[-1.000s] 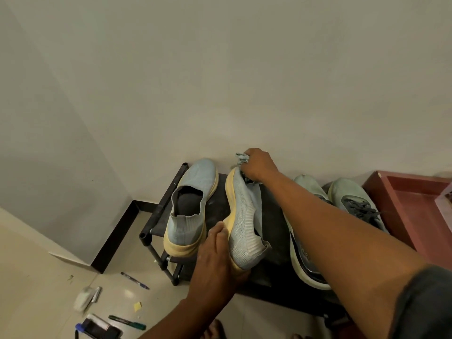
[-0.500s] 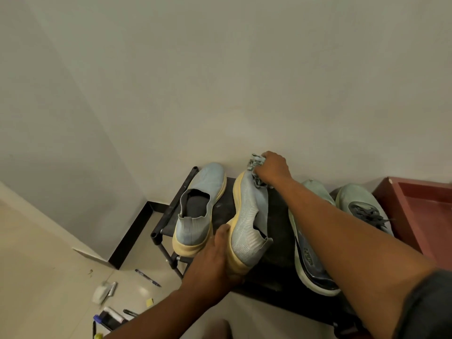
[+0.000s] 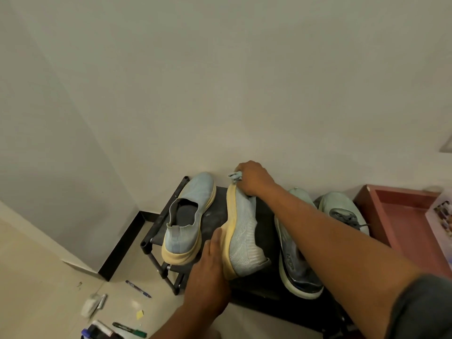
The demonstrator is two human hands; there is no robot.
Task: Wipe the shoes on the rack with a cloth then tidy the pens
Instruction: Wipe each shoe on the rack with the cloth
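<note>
A black shoe rack [image 3: 215,209] is seen against the wall, carrying four shoes. A light-blue slip-on [image 3: 188,216] stands flat at its left end; two grey-green sneakers [image 3: 342,209] lie at the right. Between them, a second blue shoe [image 3: 244,238] is tipped on its side, yellow sole leftward. Its heel end is gripped by the left hand [image 3: 208,277], fingers laid against the sole. At its toe, a bunched grey cloth [image 3: 235,176] is clenched in the right hand [image 3: 254,178]. Pens [image 3: 138,288] are scattered on the floor, left of the rack.
</note>
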